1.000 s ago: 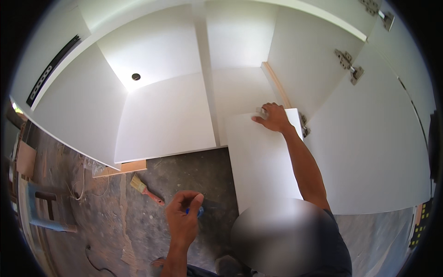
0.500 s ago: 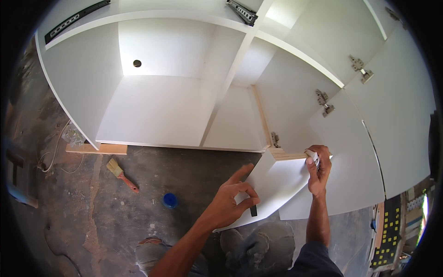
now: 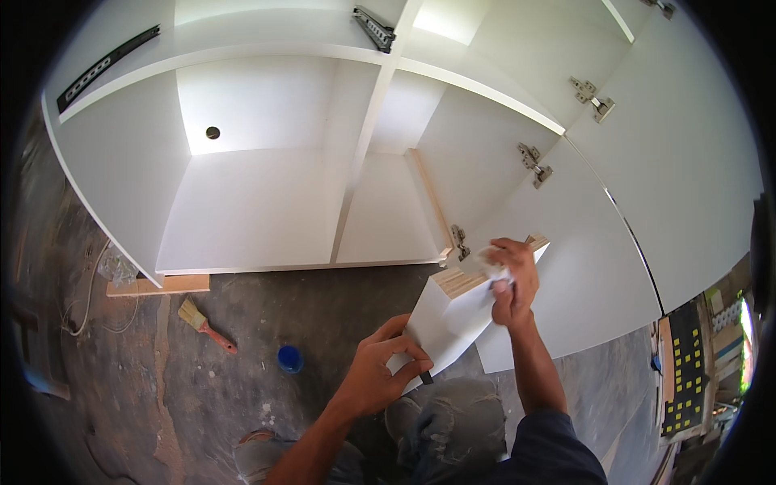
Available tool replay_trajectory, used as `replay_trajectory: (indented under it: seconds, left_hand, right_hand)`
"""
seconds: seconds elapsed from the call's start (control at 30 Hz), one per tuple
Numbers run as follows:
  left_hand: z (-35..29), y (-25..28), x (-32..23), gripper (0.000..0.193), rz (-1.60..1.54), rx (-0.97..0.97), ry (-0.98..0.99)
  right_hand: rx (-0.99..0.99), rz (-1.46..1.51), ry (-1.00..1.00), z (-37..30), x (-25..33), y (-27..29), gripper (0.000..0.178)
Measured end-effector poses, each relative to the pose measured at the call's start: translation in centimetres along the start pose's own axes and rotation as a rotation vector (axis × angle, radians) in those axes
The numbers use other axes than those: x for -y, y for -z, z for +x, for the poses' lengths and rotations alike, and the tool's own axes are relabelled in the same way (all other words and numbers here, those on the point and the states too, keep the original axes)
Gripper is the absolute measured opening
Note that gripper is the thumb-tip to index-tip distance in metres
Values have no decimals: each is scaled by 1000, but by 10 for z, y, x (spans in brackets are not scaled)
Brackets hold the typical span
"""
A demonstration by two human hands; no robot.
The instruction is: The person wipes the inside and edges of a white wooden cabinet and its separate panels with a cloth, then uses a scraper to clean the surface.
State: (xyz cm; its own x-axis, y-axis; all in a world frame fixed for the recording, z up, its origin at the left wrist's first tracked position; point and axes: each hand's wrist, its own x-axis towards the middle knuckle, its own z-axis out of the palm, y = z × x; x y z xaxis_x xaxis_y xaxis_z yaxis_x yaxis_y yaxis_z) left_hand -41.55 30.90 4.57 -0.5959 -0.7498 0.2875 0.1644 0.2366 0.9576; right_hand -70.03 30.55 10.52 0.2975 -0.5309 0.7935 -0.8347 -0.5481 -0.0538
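A white board [image 3: 453, 323] with bare layered-wood edges stands in front of me, its top edge slanting toward the far right. My right hand [image 3: 516, 283] is closed around a crumpled white cloth [image 3: 491, 263] and presses it against that top edge. At the board's near left side is my left hand [image 3: 380, 368], its thumb and forefinger pinching a small flat black piece [image 3: 426, 377] whose kind I cannot make out. The left hand's other fingers touch the board's side or lie behind it.
A white cabinet [image 3: 242, 210] fills the far side, its doors [image 3: 598, 267] swung out on metal hinges [image 3: 533, 164]. On the floor lie a paintbrush [image 3: 206, 325], a blue round lid or tub [image 3: 290, 359] and a wood strip [image 3: 178, 284]. Black drawer slides [image 3: 105, 69] sit above.
My right hand has moved the cloth left along the board's edge. The board has turned and tilted. My left hand, whose forefinger was stretched out, now rests against the board. The view has shifted.
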Motion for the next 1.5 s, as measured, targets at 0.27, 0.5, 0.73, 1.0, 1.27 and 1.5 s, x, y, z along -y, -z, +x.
replay_trajectory:
  seconds: [0.27, 0.5, 0.73, 1.0, 1.27, 1.5]
  left_hand:
    - [-5, -13, 8, 12, -87, 7, -23]
    - [-11, 0, 3, 13, -169, 66, 10]
    - [-12, 29, 2, 11, -337, 0, -46]
    - [-4, 69, 16, 4, -455, -506, -106]
    - [-18, 100, 17, 12, -411, -778, -47]
    - [-9, 97, 23, 13, -465, -784, -32]
  right_hand:
    - [-169, -330, -181, -33, -68, 44, 40]
    - [-141, -9, -77, 17, 24, -2, 29]
    - [-119, -22, -16, 73, 30, -15, 33]
    - [5, -111, -143, 154, 2, -93, 37]
    - [124, -258, -325, 170, -27, -148, 37]
    - [2, -221, -278, 159, -45, -172, 33]
